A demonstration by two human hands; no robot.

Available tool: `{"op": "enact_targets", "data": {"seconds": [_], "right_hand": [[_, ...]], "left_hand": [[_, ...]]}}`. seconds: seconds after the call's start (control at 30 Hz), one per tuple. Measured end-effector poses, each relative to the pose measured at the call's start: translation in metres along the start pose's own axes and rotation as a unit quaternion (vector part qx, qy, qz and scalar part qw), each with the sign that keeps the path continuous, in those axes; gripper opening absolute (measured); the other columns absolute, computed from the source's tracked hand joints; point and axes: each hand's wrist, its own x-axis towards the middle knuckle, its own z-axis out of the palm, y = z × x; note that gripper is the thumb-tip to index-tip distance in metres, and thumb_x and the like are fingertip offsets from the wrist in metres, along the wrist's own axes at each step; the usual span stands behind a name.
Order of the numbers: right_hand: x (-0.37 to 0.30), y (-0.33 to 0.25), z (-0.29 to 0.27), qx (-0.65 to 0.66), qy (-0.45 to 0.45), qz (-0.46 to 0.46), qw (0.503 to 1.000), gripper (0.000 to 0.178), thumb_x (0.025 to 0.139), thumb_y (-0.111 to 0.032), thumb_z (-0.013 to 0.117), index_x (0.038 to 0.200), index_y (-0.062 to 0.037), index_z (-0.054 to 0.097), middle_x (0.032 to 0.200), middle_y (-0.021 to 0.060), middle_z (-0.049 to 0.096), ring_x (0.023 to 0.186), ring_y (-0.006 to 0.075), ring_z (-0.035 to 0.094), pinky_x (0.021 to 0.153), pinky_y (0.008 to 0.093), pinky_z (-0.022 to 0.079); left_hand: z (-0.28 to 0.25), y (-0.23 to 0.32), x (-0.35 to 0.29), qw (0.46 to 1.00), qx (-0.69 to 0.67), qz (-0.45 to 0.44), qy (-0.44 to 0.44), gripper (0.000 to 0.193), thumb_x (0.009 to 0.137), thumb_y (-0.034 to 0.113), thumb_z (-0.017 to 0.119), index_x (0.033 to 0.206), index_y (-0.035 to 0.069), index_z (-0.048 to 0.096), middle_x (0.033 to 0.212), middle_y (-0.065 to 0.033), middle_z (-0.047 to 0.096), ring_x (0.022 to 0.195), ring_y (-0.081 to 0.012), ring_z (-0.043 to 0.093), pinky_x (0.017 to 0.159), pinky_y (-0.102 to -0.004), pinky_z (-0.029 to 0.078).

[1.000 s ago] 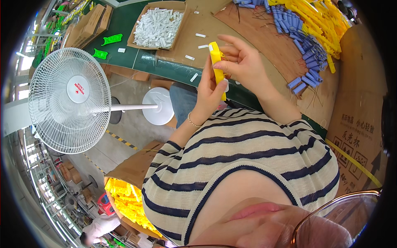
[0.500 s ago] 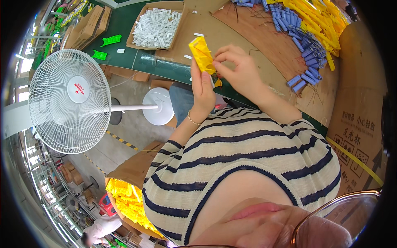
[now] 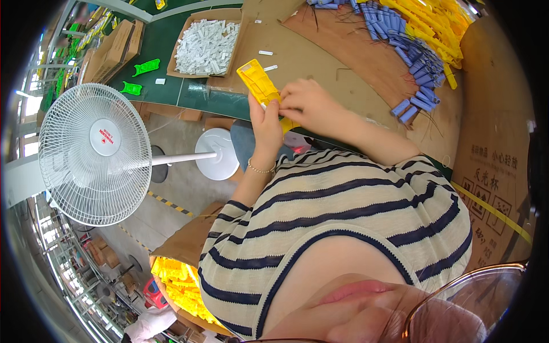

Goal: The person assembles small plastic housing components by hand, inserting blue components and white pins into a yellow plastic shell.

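My left hand (image 3: 267, 127) is closed round a long yellow plastic housing (image 3: 257, 81), with the thumb along its near side. The housing is tilted, its far end pointing up and left, and ribs and recesses show on its upper face. My right hand (image 3: 309, 106) is bent over the near end of the housing, with fingertips pinched together against it. Whatever lies between those fingertips is hidden. Part of the yellow piece shows below the right fingers. Two small white strips (image 3: 265, 53) lie on the cardboard beyond the housing.
A carton tray (image 3: 243, 34) of small white parts stands at the back, green plastic pieces (image 3: 147, 67) to its left. Blue cylinders with wires (image 3: 420, 74) and yellow housings (image 3: 434, 28) are heaped at right. A white fan (image 3: 94, 154) stands left; a box of yellow parts (image 3: 180, 240) is below.
Both hands and the yellow housing have shifted left and slightly down in view. The housing now leans further left, showing its ribbed face. The right fingers have drawn together against its near end.
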Motion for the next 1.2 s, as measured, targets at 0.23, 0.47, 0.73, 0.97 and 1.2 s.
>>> {"op": "enact_targets", "data": {"seconds": [0.23,0.47,0.73,0.97,1.2], "right_hand": [[0.051,0.239,-0.091,-0.322,0.177,0.214,0.905,0.022,0.075,-0.021,0.067,0.084,-0.0007,0.066,0.08,0.0177,0.064,0.076,0.0275,0.06,0.071,0.0365,0.048],[0.078,0.299,-0.061,-0.392,0.036,0.126,0.91,0.02,0.082,-0.017,0.053,0.089,-0.0053,0.067,0.085,0.0153,0.066,0.083,0.0333,0.063,0.072,0.0434,0.05],[0.068,0.151,-0.065,0.052,0.016,0.242,0.969,0.026,0.082,-0.018,0.062,0.098,0.0019,0.065,0.085,0.0085,0.067,0.077,0.016,0.064,0.066,0.0296,0.05],[0.024,0.011,-0.034,0.497,0.013,0.378,0.781,0.042,0.082,-0.006,0.061,0.12,0.004,0.049,0.09,0.0093,0.064,0.075,0.0124,0.065,0.066,0.0213,0.054],[0.021,-0.001,-0.023,0.312,0.024,0.317,0.895,0.032,0.078,-0.009,0.062,0.106,0.0069,0.057,0.089,0.0128,0.065,0.067,0.0137,0.065,0.061,0.0248,0.052]], "left_hand": [[0.001,0.011,-0.002,0.994,-0.072,-0.035,-0.071,0.039,0.086,0.002,0.039,0.124,0.007,0.032,0.103,-0.0109,0.049,0.074,-0.0188,0.055,0.063,-0.0341,0.051],[0.001,0.005,-0.01,0.992,-0.079,-0.063,-0.074,0.039,0.087,0.002,0.04,0.125,0.007,0.032,0.104,-0.0106,0.048,0.075,-0.0177,0.055,0.063,-0.0339,0.051],[-0.005,0.005,-0.002,0.994,-0.083,-0.036,-0.061,0.037,0.088,0.003,0.04,0.124,0.007,0.032,0.103,-0.01,0.048,0.076,-0.017,0.055,0.063,-0.0336,0.052],[0.005,-0.002,0.012,0.997,-0.024,-0.014,-0.072,0.038,0.087,0.0,0.04,0.123,0.005,0.032,0.099,-0.0096,0.05,0.071,-0.0152,0.055,0.063,-0.03,0.051],[0.005,-0.002,0.011,0.981,0.171,0.033,-0.088,0.042,0.09,0.001,0.044,0.129,0.002,0.026,0.095,-0.0084,0.053,0.074,-0.0104,0.056,0.062,-0.0225,0.048]]}}
